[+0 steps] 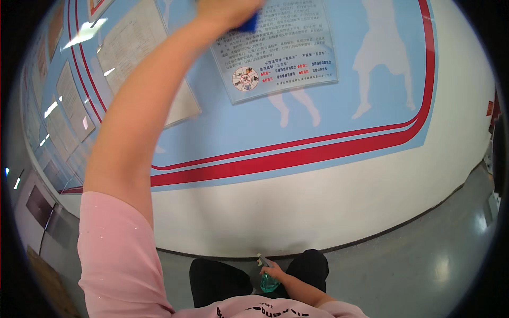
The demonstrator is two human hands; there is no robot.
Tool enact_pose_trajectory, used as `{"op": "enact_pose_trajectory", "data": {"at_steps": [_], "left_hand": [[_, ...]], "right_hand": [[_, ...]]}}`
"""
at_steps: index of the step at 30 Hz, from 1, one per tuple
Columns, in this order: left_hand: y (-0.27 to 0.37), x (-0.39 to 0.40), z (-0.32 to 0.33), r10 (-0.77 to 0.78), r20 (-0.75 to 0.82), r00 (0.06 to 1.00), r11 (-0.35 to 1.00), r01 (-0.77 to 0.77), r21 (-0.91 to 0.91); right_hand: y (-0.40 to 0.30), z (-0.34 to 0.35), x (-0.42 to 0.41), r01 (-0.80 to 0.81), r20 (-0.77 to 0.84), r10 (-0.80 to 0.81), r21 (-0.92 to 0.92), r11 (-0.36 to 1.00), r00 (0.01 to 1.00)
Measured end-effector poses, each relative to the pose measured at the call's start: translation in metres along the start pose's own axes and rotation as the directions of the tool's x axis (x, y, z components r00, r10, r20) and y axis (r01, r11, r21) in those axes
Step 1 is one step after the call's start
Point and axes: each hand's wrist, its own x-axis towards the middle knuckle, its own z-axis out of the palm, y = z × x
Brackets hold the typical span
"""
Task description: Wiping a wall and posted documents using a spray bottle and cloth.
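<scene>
My left hand point(230, 12) reaches up to the wall at the top edge of the view, partly cut off. A dark blue cloth point(249, 24) shows beneath its fingers, pressed against a clear-covered notice point(278, 59) that bears printed writing and a round emblem. Low down by my knees, my right hand point(272, 271) grips a spray bottle point(269, 283) with a translucent green body and a grey and white trigger head. The bottle is held between my dark trouser legs, its nozzle towards the wall.
A light blue wall board point(222, 127) with red border stripes and pale figures carries the notice. Another covered sheet point(135, 55) hangs left of it, and several more line the wall further left. Below are white wall point(222, 218) and grey floor point(397, 270). A door point(35, 206) stands far left.
</scene>
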Motion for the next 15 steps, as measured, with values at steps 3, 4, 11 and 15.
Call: {"op": "enact_pose_trajectory", "data": {"at_steps": [3, 4, 11, 15], "left_hand": [[0.049, 0.0, 0.013, 0.157, 0.218, 0.963, 0.983, -0.131, -0.127], [0.063, 0.002, 0.016, 0.258, 0.304, 0.917, 0.964, -0.223, -0.144], [0.05, 0.021, 0.011, 0.29, 0.015, 0.957, 0.957, -0.289, -0.032], [0.035, 0.047, 0.008, 0.062, 0.052, 0.997, 0.998, -0.061, -0.013]], "right_hand": [[0.005, -0.003, 0.003, -0.011, 0.011, 0.011, 0.016, 1.0, 1.0], [0.006, -0.003, 0.003, -0.042, 0.008, 0.042, 0.008, 0.999, 0.999], [-0.004, 0.002, -0.003, -0.1, -0.083, 0.1, 0.011, 0.995, 0.991], [-0.005, 0.004, -0.007, -0.042, -0.073, 0.048, 0.078, 0.996, 0.996]]}}
